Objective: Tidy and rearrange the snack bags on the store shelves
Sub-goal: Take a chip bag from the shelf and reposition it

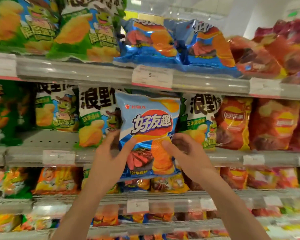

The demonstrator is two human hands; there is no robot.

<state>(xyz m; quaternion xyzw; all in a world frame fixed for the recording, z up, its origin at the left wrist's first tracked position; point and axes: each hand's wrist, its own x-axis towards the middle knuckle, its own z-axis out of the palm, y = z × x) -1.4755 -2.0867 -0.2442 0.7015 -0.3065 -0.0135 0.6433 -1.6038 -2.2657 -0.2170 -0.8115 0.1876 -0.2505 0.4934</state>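
You hold the blue chip bag (146,135) upright in front of the middle shelf (42,157), your left hand (109,158) and right hand (182,153) each in a pinching grip on a lower side. Raise it evenly to its matching blue bags (152,42) above. Its front reads 好友趣.

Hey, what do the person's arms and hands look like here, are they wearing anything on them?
Both are bare. The left hand and right hand show no gloves, rings or watch, and both forearms are uncovered to the bottom edge of the picture, with no sleeve in view.
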